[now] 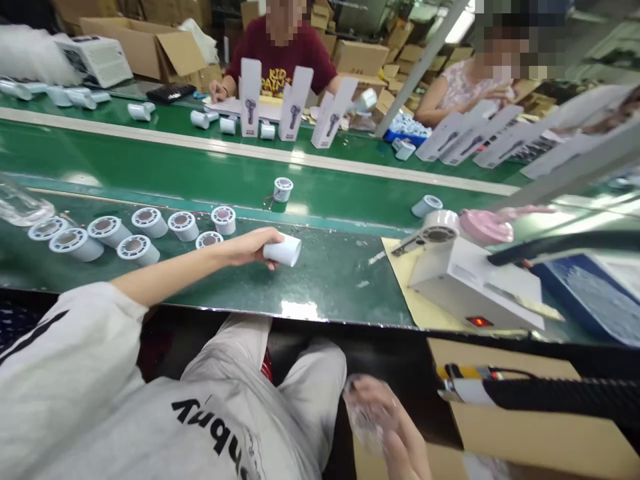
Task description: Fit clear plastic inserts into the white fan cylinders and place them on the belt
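My left hand (257, 247) is closed around a pale white cylindrical housing (285, 251), held tilted on its side over the near green bench (345, 280). To its left stand several similar cylinders with dark, slotted ring tops, one of them a housing (184, 225) beside my forearm. Low in front of the bench edge, my right hand (397, 423) grips a clear plastic piece (364, 417); motion blur hides its exact kind. Another cylinder (283, 189) with thin wires stands upright just beyond my left hand.
A white device (475, 283) with a lit red switch sits on the right, near a blue tray (590, 293). Below it, a black ribbed hose (555, 399) crosses cardboard. Across the green conveyor (165, 157), people sit behind upright white boxes (295, 110). A slanted post (423, 67) rises there.
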A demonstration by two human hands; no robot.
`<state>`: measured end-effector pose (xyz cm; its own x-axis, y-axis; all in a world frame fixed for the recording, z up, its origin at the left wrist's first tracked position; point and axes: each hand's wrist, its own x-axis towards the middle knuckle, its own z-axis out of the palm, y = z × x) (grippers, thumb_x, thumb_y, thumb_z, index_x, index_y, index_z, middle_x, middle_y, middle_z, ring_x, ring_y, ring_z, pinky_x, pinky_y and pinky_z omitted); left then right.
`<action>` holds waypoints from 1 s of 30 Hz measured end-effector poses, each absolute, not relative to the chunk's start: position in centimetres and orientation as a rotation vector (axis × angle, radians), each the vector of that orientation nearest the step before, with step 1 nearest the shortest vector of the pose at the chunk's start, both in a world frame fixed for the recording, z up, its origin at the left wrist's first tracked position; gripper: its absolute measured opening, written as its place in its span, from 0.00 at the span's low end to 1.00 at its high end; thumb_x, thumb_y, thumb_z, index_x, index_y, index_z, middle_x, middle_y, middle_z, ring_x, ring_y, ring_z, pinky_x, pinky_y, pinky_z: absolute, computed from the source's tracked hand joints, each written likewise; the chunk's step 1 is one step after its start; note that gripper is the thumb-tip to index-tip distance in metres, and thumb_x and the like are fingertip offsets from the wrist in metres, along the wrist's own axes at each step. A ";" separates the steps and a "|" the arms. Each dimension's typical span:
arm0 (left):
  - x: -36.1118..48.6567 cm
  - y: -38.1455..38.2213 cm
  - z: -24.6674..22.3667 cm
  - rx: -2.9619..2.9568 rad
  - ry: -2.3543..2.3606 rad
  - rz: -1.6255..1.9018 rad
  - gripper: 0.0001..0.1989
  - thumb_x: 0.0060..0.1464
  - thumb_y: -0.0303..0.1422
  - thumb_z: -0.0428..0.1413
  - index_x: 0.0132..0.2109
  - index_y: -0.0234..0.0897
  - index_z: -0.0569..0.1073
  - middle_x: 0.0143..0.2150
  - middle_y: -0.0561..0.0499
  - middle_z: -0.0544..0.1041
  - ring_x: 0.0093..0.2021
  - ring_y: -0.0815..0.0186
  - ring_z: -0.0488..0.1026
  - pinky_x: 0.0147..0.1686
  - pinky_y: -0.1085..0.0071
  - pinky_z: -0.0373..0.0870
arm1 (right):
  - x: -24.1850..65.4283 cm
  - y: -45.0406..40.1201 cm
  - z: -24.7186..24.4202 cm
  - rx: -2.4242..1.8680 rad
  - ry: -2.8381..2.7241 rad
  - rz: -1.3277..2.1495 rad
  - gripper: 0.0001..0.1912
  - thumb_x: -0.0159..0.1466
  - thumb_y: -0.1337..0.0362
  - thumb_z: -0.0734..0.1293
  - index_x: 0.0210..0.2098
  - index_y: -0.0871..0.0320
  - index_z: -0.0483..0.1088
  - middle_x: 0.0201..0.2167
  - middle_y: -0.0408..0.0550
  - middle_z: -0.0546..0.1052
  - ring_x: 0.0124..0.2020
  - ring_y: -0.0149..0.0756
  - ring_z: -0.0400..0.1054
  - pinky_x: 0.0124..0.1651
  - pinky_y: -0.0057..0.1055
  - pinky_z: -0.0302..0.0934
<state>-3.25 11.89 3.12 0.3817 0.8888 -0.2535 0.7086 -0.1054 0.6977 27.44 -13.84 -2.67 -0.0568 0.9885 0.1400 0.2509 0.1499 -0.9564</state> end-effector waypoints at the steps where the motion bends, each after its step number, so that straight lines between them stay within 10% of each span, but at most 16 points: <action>1: -2.5 10.4 2.4 1.745 1.219 0.303 0.28 0.65 0.49 0.40 0.52 0.31 0.73 0.42 0.37 0.81 0.37 0.56 0.79 0.34 0.62 0.76 | 26.5 -13.3 -3.1 -1.255 -1.585 0.876 0.20 0.76 0.47 0.60 0.54 0.51 0.76 0.50 0.55 0.77 0.44 0.48 0.79 0.44 0.44 0.77; 9: 2.6 2.1 -3.0 1.103 0.669 0.022 0.28 0.52 0.58 0.56 0.37 0.34 0.74 0.26 0.51 0.72 0.21 0.70 0.62 0.17 0.74 0.56 | 22.2 -9.4 -3.3 -1.592 -2.128 -0.173 0.20 0.71 0.63 0.65 0.62 0.54 0.74 0.60 0.63 0.69 0.50 0.52 0.71 0.48 0.48 0.75; 15: 3.3 1.6 -1.1 1.782 0.632 0.154 0.09 0.55 0.36 0.60 0.42 0.38 0.79 0.43 0.50 0.79 0.44 0.61 0.73 0.47 0.67 0.69 | 23.2 -10.5 -3.2 -1.639 -2.042 0.467 0.04 0.66 0.67 0.71 0.40 0.54 0.79 0.59 0.59 0.72 0.55 0.53 0.72 0.50 0.48 0.76; 30: 3.0 1.0 -4.0 1.888 0.391 0.344 0.32 0.49 0.41 0.73 0.61 0.42 0.79 0.61 0.40 0.77 0.62 0.52 0.74 0.64 0.55 0.68 | 23.8 -10.7 -2.5 -1.452 -1.047 1.070 0.22 0.64 0.53 0.74 0.18 0.54 0.72 0.39 0.51 0.83 0.45 0.47 0.79 0.49 0.43 0.73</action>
